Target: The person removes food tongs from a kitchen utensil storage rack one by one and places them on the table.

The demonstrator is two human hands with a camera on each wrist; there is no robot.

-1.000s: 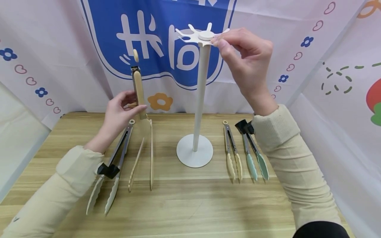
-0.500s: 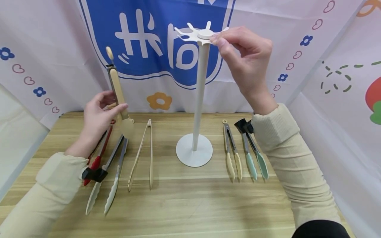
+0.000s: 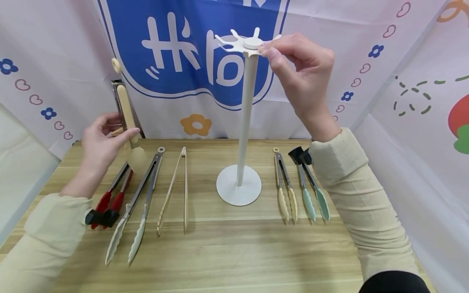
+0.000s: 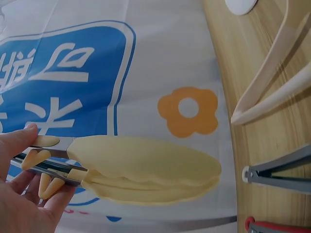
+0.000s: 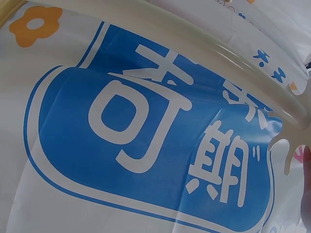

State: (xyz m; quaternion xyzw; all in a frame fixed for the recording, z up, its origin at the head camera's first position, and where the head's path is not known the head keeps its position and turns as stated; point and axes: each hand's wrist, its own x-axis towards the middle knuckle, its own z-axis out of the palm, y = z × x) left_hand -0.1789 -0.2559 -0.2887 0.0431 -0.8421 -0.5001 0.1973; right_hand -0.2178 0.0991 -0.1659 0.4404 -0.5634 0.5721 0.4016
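My left hand (image 3: 99, 140) grips a pair of cream-coloured tongs (image 3: 126, 108) at the left, above the far table edge. Their ring end points up and their scalloped heads hang down. In the left wrist view the two heads of these tongs (image 4: 146, 162) lie close together, thumb on one arm and fingers around the other. My right hand (image 3: 305, 69) pinches the rim of the hooked top (image 3: 231, 44) of a white stand (image 3: 247, 118). In the right wrist view the pole (image 5: 218, 53) crosses the top, and only a sliver of finger shows.
Under my left forearm lie red tongs (image 3: 118, 201), then long grey-white tongs (image 3: 137, 238) and beige tweezer-like tongs (image 3: 186, 191). Right of the stand's round base (image 3: 239, 195) are small cream tongs (image 3: 293, 201) and mint-green tongs (image 3: 309, 205). A printed cloth (image 3: 198, 97) hangs behind the table.
My left hand has carried the cream tongs leftward, away from the stand. The beige and grey-white tongs are uncovered, and the red ones have come into view. My right hand stays on the stand's top.
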